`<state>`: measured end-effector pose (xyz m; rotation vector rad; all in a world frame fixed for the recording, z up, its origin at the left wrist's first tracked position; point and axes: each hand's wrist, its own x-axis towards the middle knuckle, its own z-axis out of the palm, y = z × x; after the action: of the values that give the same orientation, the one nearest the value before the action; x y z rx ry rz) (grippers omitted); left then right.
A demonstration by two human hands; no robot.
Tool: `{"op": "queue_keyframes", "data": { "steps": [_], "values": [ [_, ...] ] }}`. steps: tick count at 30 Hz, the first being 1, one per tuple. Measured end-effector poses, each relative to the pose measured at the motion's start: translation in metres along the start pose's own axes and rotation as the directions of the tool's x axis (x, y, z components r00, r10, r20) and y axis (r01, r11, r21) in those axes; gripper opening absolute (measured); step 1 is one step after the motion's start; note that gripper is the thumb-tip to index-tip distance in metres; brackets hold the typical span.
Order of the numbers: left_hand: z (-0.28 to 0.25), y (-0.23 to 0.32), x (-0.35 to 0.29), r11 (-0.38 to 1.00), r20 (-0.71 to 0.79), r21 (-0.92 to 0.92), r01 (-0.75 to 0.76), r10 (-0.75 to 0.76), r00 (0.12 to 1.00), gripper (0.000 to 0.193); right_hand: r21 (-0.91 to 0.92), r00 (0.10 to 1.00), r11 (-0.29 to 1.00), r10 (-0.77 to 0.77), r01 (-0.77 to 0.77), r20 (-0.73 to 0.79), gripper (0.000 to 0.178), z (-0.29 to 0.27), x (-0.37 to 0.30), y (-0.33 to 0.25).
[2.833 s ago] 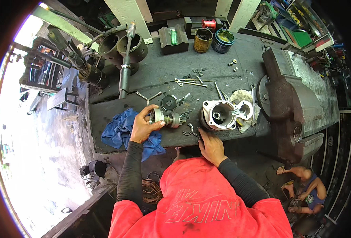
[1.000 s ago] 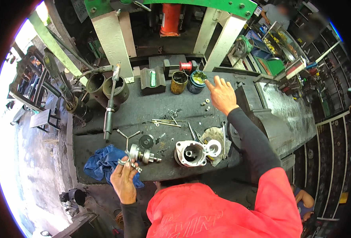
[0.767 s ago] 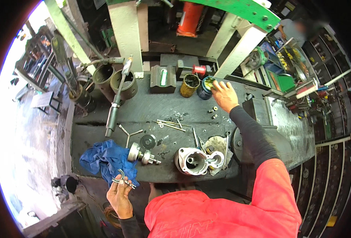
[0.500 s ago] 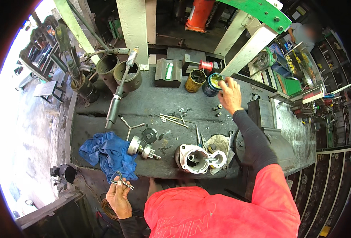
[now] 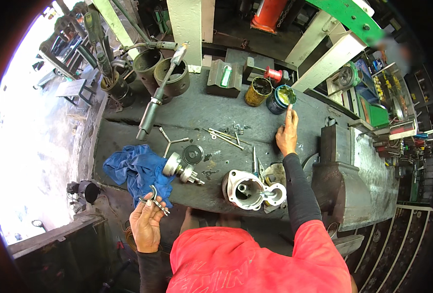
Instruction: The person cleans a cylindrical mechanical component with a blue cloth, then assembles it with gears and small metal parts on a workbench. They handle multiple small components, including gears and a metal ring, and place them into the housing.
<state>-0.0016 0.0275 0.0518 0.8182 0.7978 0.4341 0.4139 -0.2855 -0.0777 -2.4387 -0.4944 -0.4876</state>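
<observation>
My left hand (image 5: 145, 225) pinches a small forked metal lever (image 5: 154, 194) in front of the bench's near edge, beside a crumpled blue cloth (image 5: 140, 168). My right hand (image 5: 288, 136) is over the bench just on the near side of a blue tin of yellow-green grease (image 5: 284, 97). Its index finger is stretched out by the tin's rim, and no tool shows in it. Against the cloth lies a silver gear shaft with a drum (image 5: 180, 168). A cast metal housing (image 5: 246, 189) with two round openings sits at the near edge, left of my right forearm.
A yellow tin (image 5: 258, 92) stands beside the grease tin. Thin bolts (image 5: 226, 138), a three-armed wrench (image 5: 170, 141) and a black disc (image 5: 193, 154) lie mid-bench. A steel rod tool (image 5: 153, 112) leans on metal cylinders (image 5: 175, 78). A vise (image 5: 336, 171) stands at right.
My right hand has drawn back from the grease tin's mouth toward me. My left hand, still holding the forked lever, has come up nearer the bench edge. The whole view has shifted slightly.
</observation>
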Motion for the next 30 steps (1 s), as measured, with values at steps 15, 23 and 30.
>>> {"op": "queue_keyframes", "data": {
  "steps": [15, 23, 30],
  "values": [
    [0.031, -0.005, 0.024, 0.980, 0.009, 0.160, -0.122, 0.123, 0.992, 0.026, 0.262, 0.806, 0.963, -0.207, 0.067, 0.555, 0.055, 0.035, 0.018, -0.095],
    [0.036, -0.032, 0.022, 0.987, 0.032, 0.157, 0.032, -0.037, 0.999, 0.026, 0.237, 0.829, 0.956, -0.270, 0.171, 0.489, 0.056, 0.029, 0.018, -0.086],
    [0.044, -0.057, 0.020, 0.959, 0.063, 0.253, 0.126, -0.146, 0.987, 0.025, 0.210, 0.770, 0.916, -0.402, 0.342, 0.496, 0.055, 0.052, 0.022, -0.090]
  ]
}}
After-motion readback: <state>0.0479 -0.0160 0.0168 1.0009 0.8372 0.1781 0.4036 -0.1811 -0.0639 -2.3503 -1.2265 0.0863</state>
